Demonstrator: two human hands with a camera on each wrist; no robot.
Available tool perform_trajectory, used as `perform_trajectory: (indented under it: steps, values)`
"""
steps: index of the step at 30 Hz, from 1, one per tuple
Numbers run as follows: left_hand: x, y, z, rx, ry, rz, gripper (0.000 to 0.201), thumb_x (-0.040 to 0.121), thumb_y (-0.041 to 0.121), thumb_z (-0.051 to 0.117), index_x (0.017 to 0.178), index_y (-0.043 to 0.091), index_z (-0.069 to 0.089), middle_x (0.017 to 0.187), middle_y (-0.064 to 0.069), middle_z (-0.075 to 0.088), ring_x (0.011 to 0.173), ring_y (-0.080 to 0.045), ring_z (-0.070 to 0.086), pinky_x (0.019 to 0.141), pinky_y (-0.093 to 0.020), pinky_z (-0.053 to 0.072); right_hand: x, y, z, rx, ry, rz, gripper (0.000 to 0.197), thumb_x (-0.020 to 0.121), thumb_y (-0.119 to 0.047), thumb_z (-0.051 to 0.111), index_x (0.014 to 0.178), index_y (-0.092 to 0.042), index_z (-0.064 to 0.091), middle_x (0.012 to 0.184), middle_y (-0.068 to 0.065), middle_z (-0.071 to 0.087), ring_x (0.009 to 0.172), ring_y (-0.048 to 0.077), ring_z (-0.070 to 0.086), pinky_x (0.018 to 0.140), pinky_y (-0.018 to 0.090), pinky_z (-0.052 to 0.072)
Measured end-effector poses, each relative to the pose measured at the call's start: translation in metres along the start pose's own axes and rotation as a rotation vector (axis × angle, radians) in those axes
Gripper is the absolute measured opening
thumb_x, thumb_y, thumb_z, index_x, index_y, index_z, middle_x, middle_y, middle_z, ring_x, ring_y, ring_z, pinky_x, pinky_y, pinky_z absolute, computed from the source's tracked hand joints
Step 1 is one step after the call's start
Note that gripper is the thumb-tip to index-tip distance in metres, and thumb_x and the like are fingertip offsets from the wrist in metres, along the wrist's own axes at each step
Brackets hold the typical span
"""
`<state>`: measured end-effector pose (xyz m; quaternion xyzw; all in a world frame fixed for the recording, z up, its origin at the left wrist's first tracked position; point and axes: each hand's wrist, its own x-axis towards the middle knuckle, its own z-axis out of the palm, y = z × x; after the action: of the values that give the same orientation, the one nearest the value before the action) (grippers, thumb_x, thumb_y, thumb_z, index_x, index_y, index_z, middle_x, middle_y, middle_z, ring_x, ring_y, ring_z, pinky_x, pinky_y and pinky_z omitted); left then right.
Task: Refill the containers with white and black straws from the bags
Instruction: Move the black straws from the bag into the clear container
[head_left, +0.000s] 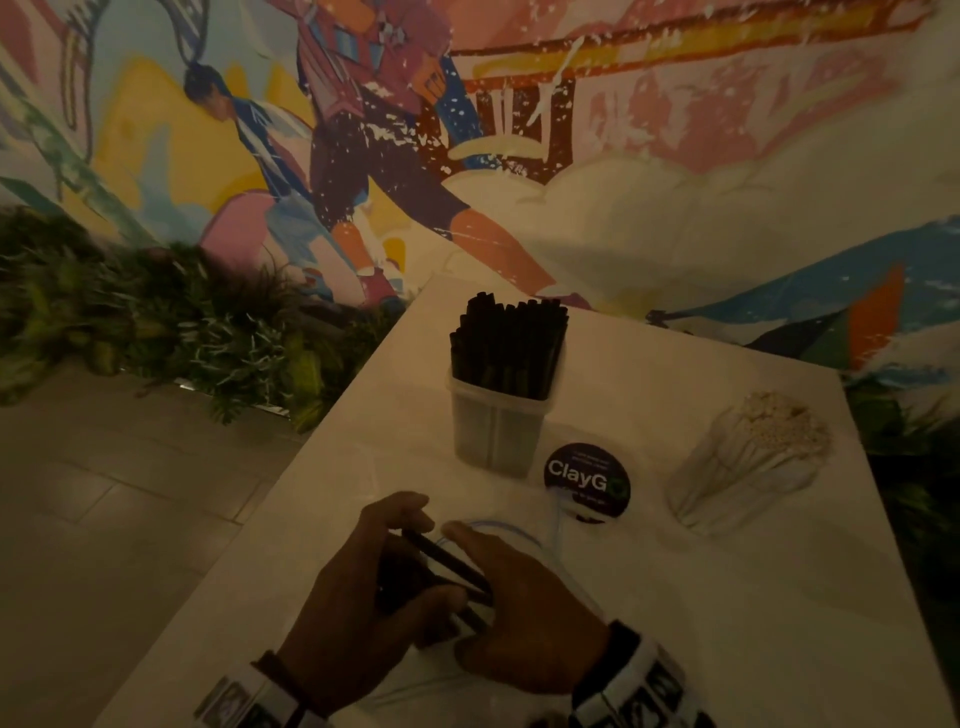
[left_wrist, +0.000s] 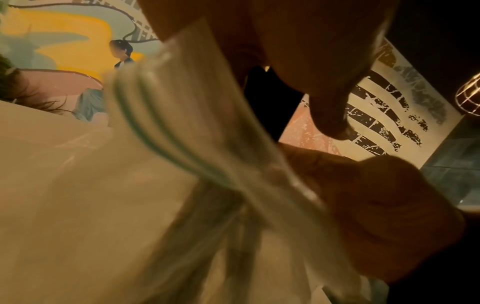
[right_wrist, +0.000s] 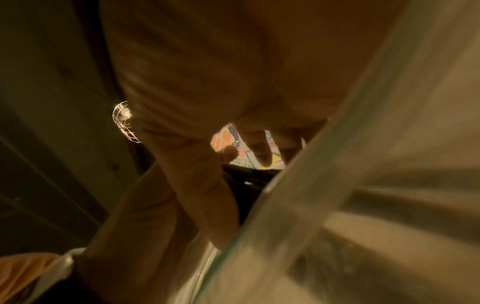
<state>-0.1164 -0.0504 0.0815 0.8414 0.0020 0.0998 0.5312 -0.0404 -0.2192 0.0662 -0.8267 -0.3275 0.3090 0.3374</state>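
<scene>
Low in the head view, my left hand (head_left: 384, 566) curls round a few black straws (head_left: 447, 564) at the mouth of a clear zip bag (head_left: 509, 530). My right hand (head_left: 519, 608) lies over the bag and grips its plastic; the straws' far ends are hidden under it. The right wrist view shows the black straws (right_wrist: 249, 176) beside my thumb (right_wrist: 197, 195) and the bag (right_wrist: 363, 164). A blurred fold of the bag (left_wrist: 182, 144) fills the left wrist view. A clear container (head_left: 493, 431) packed with upright black straws (head_left: 509, 338) stands mid-table. White straws (head_left: 763, 447) lean at the right.
The white table (head_left: 727, 597) carries a round dark "ClayGo" sticker (head_left: 587, 480) between the two lots of straws. Its left edge drops to a tiled floor (head_left: 104, 493) with plants (head_left: 156, 322) along a painted wall. The light is dim.
</scene>
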Motion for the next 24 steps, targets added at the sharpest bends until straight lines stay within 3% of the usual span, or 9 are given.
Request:
perform_trajectory:
  steps: [2,5,8,10,13,15,18,21,24]
  values:
    - [0.001,0.002,0.002,-0.023,-0.016,0.009,0.068,0.064,0.051,0.08,0.114,0.062,0.035,0.113,0.023,0.054,0.075,-0.002,0.068,0.061,-0.01,0.052,0.004,0.002,0.01,0.148,0.019,-0.064,0.096,0.071,-0.028,0.076,0.146,-0.041,0.017,0.15,-0.01,0.033,0.137,0.011,0.034,0.111,0.034,0.034]
    - [0.003,0.002,0.003,-0.011,-0.025,0.019,0.067,0.056,0.073,0.07,0.113,0.065,0.035,0.114,0.028,0.055,0.085,0.007,0.066,0.067,-0.006,0.05,0.007,-0.004,0.017,0.209,0.195,-0.129,0.078,0.07,-0.032,0.08,0.128,-0.056,0.033,0.126,-0.016,0.055,0.117,0.007,0.052,0.097,0.032,0.045]
    - [0.004,-0.005,0.003,0.039,-0.015,0.018,0.068,0.055,0.076,0.069,0.113,0.063,0.036,0.111,0.024,0.057,0.081,0.002,0.066,0.066,-0.011,0.051,0.008,-0.005,0.024,0.301,0.303,-0.128,0.062,0.067,-0.04,0.077,0.123,-0.037,0.052,0.118,-0.014,0.061,0.107,0.003,0.058,0.092,0.033,0.049]
    - [0.004,-0.008,0.002,0.079,0.013,0.025,0.07,0.054,0.07,0.073,0.114,0.059,0.038,0.111,0.022,0.054,0.079,-0.002,0.064,0.064,-0.011,0.05,0.009,-0.001,0.028,0.38,0.313,-0.085,0.05,0.063,-0.043,0.073,0.109,-0.029,0.062,0.106,-0.01,0.066,0.097,0.006,0.063,0.087,0.036,0.052]
    - [0.003,-0.012,0.0,0.091,0.036,0.029,0.068,0.057,0.052,0.076,0.115,0.052,0.04,0.11,0.021,0.053,0.074,-0.006,0.062,0.059,-0.011,0.05,0.011,0.005,0.032,0.413,0.338,-0.037,0.033,0.064,-0.044,0.072,0.086,-0.021,0.064,0.086,0.0,0.067,0.081,0.021,0.065,0.074,0.047,0.052]
    - [0.002,-0.014,-0.001,0.114,0.026,0.041,0.074,0.058,0.042,0.083,0.116,0.053,0.038,0.109,0.021,0.053,0.073,-0.007,0.061,0.058,-0.013,0.051,0.011,0.007,0.036,0.452,0.343,-0.041,0.033,0.066,-0.044,0.072,0.088,-0.02,0.064,0.088,0.001,0.067,0.083,0.02,0.065,0.074,0.046,0.053]
    - [0.001,-0.017,0.0,0.149,0.028,0.061,0.081,0.061,0.025,0.083,0.119,0.056,0.035,0.114,0.022,0.05,0.076,-0.009,0.06,0.06,-0.019,0.052,0.011,0.006,0.038,0.443,0.34,-0.098,0.036,0.07,-0.045,0.068,0.1,-0.025,0.065,0.096,-0.008,0.067,0.086,0.003,0.063,0.075,0.027,0.053]
    - [0.0,-0.019,-0.001,0.109,0.027,0.077,0.083,0.065,0.015,0.079,0.121,0.055,0.035,0.111,0.02,0.052,0.074,-0.01,0.062,0.06,-0.017,0.052,0.012,0.008,0.036,0.412,0.442,-0.141,0.024,0.074,-0.04,0.066,0.089,-0.021,0.065,0.086,-0.004,0.064,0.079,0.008,0.06,0.073,0.031,0.05]
    - [0.0,-0.02,-0.003,0.145,-0.002,0.062,0.089,0.071,0.004,0.078,0.117,0.063,0.029,0.099,0.015,0.058,0.07,-0.01,0.063,0.061,-0.014,0.051,0.014,0.014,0.031,0.504,0.491,-0.107,0.006,0.074,-0.021,0.06,0.079,-0.025,0.06,0.08,-0.003,0.061,0.077,0.017,0.058,0.074,0.034,0.048]
